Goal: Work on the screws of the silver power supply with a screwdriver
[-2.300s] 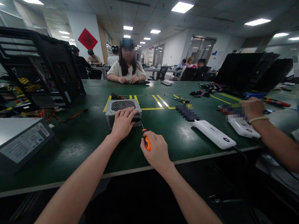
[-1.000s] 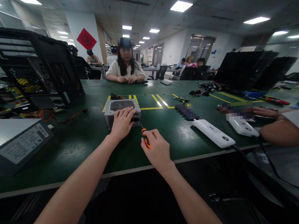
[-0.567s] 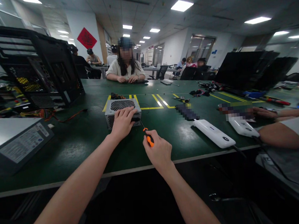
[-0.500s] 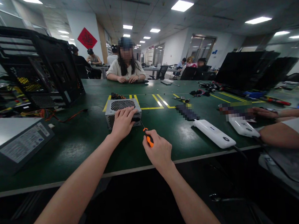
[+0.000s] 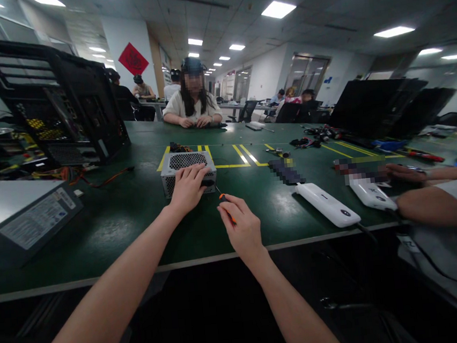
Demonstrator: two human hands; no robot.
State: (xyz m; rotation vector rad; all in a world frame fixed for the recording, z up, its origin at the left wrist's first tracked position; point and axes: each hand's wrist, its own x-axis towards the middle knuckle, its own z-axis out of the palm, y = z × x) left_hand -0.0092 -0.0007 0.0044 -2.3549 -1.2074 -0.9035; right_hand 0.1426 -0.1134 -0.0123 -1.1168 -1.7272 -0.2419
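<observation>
A grey metal computer power supply (image 5: 167, 172) with a honeycomb vent on top sits on the green table in front of me. My left hand (image 5: 190, 188) lies across its top edge and near face, fingers curved over it and holding it. A black part (image 5: 208, 183) shows by the left thumb at the near face. In my right hand (image 5: 241, 224) is an orange and black screwdriver (image 5: 223, 198), the fingers closed round its handle. Its thin shaft points up and left at the power supply's lower right corner; the hand hides most of the handle, and I cannot tell whether the tip touches.
On the left lie a larger labelled power supply (image 5: 34, 212) and an open black computer case (image 5: 72, 100). White power banks (image 5: 329, 205) with cables lie to the right, beside a co-worker's arm (image 5: 438, 208). Another person (image 5: 192, 105) sits opposite. Dark monitors (image 5: 380, 108) stand far right.
My right fingers have shifted round the screwdriver handle and now cover more of it. My left hand and the power supply have stayed in place.
</observation>
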